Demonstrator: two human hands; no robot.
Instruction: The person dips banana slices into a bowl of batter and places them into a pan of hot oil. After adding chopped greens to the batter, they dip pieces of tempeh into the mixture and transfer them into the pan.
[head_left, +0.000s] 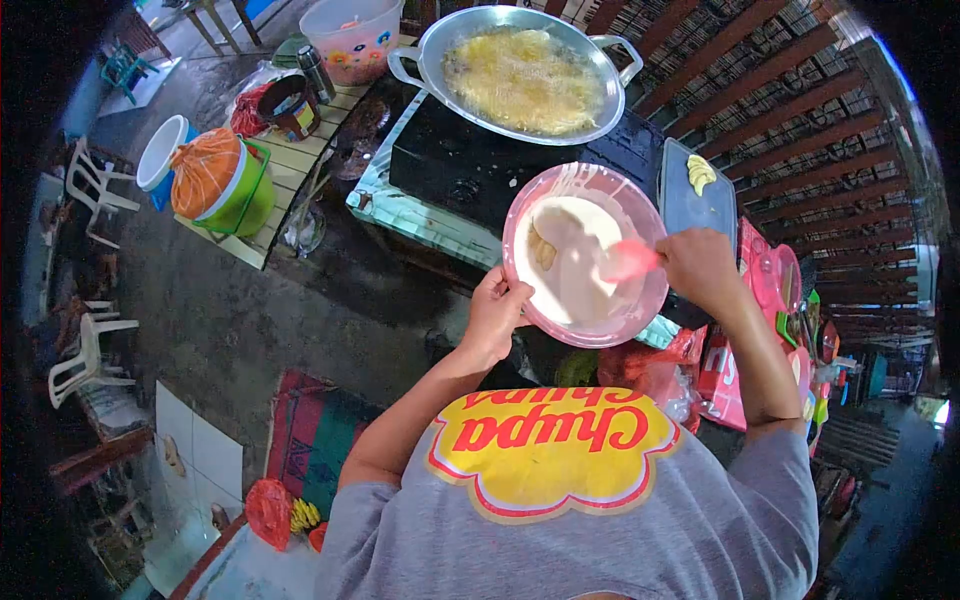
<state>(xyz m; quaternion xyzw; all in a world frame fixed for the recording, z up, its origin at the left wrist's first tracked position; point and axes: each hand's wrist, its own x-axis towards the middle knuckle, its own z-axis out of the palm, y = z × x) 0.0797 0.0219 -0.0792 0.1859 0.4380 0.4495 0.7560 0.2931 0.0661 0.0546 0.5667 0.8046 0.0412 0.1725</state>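
Currently the left hand (497, 312) grips the pink bowl (585, 255) by its near rim; the right hand (700, 268) holds a pink spatula (630, 260) reaching leftward into the bowl's batter.

Dark concrete floor (250, 320) lies left of the hand; white plastic chairs (90, 360) stand farther left; wooden slat wall (800, 110) rises beyond it; daylight.
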